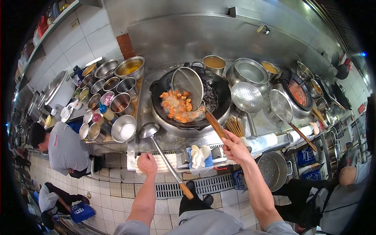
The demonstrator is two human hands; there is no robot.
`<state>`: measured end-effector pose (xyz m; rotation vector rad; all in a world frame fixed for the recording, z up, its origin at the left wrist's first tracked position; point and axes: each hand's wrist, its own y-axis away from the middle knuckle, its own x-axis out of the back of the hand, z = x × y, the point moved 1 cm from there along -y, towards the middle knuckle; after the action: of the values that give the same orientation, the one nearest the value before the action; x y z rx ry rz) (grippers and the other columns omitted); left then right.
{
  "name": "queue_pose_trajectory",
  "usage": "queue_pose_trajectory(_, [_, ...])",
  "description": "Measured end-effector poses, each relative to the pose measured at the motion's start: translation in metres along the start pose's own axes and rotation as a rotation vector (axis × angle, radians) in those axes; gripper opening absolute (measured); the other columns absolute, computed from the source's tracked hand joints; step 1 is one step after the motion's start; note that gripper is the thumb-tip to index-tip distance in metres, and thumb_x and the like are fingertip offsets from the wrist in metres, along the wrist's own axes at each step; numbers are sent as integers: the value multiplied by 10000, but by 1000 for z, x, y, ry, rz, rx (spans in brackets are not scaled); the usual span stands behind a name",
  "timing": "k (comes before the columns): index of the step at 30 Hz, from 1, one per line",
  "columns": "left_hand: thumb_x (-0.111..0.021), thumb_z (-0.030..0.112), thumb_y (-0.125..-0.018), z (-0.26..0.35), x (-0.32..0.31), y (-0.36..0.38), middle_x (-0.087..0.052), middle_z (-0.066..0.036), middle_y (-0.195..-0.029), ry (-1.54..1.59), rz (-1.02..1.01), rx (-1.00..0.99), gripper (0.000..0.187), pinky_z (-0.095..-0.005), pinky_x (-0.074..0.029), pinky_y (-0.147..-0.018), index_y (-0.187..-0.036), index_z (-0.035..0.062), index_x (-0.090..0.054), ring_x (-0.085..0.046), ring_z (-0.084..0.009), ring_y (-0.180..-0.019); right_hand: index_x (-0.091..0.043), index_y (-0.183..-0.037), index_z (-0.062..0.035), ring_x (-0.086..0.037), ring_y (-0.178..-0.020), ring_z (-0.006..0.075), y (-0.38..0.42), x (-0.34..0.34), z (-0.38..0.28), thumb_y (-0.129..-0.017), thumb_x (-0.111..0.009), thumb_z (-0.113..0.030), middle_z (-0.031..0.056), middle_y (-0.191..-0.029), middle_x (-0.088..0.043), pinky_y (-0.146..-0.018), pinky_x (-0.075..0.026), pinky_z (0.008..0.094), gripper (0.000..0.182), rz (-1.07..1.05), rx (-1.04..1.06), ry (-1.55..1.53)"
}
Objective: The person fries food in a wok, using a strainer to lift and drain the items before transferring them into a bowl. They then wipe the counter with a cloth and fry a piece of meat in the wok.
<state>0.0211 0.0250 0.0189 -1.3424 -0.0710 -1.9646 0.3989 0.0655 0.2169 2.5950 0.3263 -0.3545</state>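
Observation:
My right hand (235, 148) is closed around the wooden handle of a round wire-mesh strainer (187, 83), which is tilted over the left part of a large black wok (160, 78). Orange-brown fried pieces (176, 103) bubble in the wok below and beside the mesh. My left hand (147, 163) is a fist at the counter's front edge, beside a white towel (164, 162); nothing shows in it. Close to this fist lies a ladle (149, 131), its wooden-ended handle reaching out over the edge.
A perforated skimmer (246, 97) and a second mesh strainer (281, 105) lie right of the wok. Bowls of ingredients, including a white-filled bowl (124, 128), crowd the left. A bamboo brush (235, 127) stands near my right hand. Co-workers are at left (70, 145) and right (348, 196).

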Motion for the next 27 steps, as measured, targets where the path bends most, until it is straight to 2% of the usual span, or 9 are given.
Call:
queue_pose_trajectory(1, [-582, 210, -839, -1, -1, 0, -615, -153, -757, -3, -1, 4, 206, -486, -428, -719, -728, 39, -563, -572, -362, -767, -318, -1469, -154, -296, -442, 31, 6, -1, -1, -972, -520, -148, -10, -688, -449, -351, -203, 183, 536, 11, 43, 104])
queue_pose_trajectory(5, [-571, 221, -847, 0, -2, 0, -598, -170, -689, 37, 86, -33, 252, -483, -426, -687, -687, 27, -586, -574, -365, -719, -359, -1458, -95, -392, -514, 27, 25, -5, 3, -945, -552, -102, 6, -779, -543, -424, -302, 174, 548, 66, 259, 438])
queue_pose_trajectory(6, [-571, 222, -846, 0, -1, 1, -598, -169, -688, 24, 80, -33, 252, -482, -428, -688, -687, 27, -586, -574, -364, -720, -385, -1441, -68, -433, -583, 24, 27, -4, 7, -935, -565, -85, 11, -842, -574, -487, -338, 173, 537, 104, 432, 549])
queue_pose_trajectory(8, [-572, 223, -846, 1, 0, 2, -598, -168, -687, 14, 73, -32, 252, -481, -430, -688, -688, 27, -585, -575, -363, -721, -412, -1424, -41, -474, -652, 21, 37, -1, 11, -925, -578, -69, 16, -905, -604, -549, -374, 171, 527, 142, 606, 661])
queue_pose_trajectory(10, [-575, 229, -845, 1, 0, 2, -597, -166, -685, -7, 72, -33, 256, -483, -433, -690, -689, 26, -582, -576, -362, -722, -399, -1407, 32, -509, -1035, 92, 64, -11, -2, -921, -584, -73, 60, -1199, -574, -911, -402, 221, 530, 157, 384, 547])
queue_pose_trajectory(13, [-584, 223, -843, -1, -1, 2, -609, -158, -763, 1, 17, -4, 226, -484, -429, -726, -716, 38, -551, -566, -365, -779, -392, -1415, 27, -494, -1065, 82, 81, -10, 1, -914, -588, -52, 53, -1219, -572, -942, -386, 222, 544, 164, 305, 448])
queue_pose_trajectory(20, [-569, 239, -855, -3, -5, 2, -611, -159, -759, 2, 12, -10, 242, -483, -431, -730, -720, 39, -557, -567, -366, -773, -385, -1426, 15, -493, -1086, 89, 104, -11, 3, -917, -582, -41, 48, -1265, -551, -956, -380, 224, 549, 167, 266, 383])
queue_pose_trajectory(23, [-563, 238, -857, -3, -4, 2, -608, -158, -746, -7, 13, -11, 242, -482, -431, -728, -719, 39, -562, -570, -366, -769, -384, -1427, 13, -487, -1153, 112, 108, -20, 4, -919, -580, -46, 77, -1311, -541, -994, -359, 238, 548, 166, 155, 294])
queue_pose_trajectory(27, [-559, 228, -853, -3, -4, 2, -607, -155, -742, -2, 18, -5, 237, -481, -430, -725, -715, 35, -566, -571, -364, -766, -380, -1428, 9, -476, -1213, 141, 95, -22, 28, -921, -580, -56, 122, -1366, -517, -1019, -355, 261, 549, 93, 348, 432])
